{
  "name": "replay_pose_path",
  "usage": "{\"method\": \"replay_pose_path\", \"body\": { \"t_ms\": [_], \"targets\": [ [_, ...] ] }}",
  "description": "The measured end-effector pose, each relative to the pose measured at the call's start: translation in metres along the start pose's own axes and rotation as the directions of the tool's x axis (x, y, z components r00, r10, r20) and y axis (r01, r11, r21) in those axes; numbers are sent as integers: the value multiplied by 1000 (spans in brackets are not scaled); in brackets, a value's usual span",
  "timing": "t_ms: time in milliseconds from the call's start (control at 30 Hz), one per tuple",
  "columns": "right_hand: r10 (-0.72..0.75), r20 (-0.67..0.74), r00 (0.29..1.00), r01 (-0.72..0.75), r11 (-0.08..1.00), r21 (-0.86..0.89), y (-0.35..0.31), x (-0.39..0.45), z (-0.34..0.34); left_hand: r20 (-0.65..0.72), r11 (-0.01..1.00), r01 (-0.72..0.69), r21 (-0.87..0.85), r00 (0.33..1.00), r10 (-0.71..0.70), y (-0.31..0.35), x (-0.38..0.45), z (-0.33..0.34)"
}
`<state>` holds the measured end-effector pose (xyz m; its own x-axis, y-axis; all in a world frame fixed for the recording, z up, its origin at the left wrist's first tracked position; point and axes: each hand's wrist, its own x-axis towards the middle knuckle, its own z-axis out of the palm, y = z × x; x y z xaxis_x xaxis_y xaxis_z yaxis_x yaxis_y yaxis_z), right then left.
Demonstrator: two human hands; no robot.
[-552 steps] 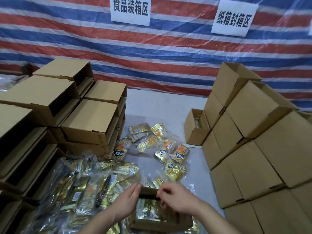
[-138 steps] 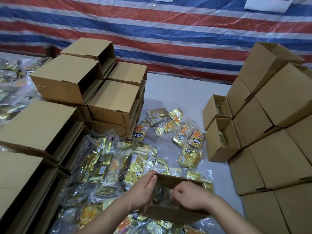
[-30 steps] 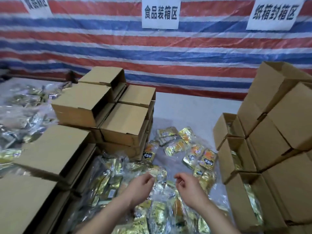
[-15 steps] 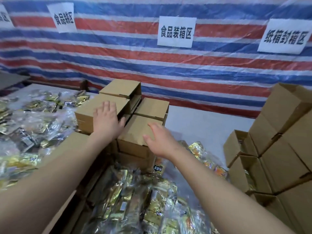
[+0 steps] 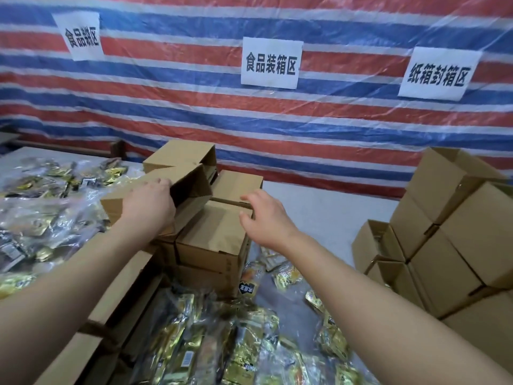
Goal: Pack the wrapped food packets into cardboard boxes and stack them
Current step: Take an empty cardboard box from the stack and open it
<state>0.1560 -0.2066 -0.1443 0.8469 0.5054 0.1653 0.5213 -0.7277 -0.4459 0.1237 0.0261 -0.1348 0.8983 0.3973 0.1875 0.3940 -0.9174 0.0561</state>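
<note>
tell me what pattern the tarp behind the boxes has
Red, blue and white horizontal stripes on the plastic tarp, head view.

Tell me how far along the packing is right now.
Done: open boxes holding packets stand by the right stack. In hand: the left hand grips an empty box, tilted on the left pile; the right hand reaches in, holding nothing. Left: many loose packets in front, more at far left, plus empty boxes.
</note>
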Motion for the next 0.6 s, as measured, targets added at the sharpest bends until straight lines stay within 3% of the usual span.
{"method": "replay_pose_path", "body": {
  "t_ms": [67,200,300,400,500,600],
  "targets": [
    [-26,-54,998,28,999,41,-3,10,-17,-21,991,-32,-133,999,29,6,-13,-35],
    [-116,-172,978,118,993,4,-8,22,-64,41,901,-195,-387,973,228,28,-49,-98],
    [-189,-49,981,179,972,-152,6,13,-96,28,804,-328,-496,920,392,52,-65,-111],
    [-111,39,993,115,984,-136,33,-21,-103,57,727,-351,-590,880,471,82,-76,-93],
    [16,-2,1000,-16,981,-195,70,-64,-86,87,670,-334,-663,855,512,116,-88,-52],
    [172,9,985,-164,952,-257,111,-116,-51,229,659,-234,-715,812,537,147,-112,2]
  ]
}}
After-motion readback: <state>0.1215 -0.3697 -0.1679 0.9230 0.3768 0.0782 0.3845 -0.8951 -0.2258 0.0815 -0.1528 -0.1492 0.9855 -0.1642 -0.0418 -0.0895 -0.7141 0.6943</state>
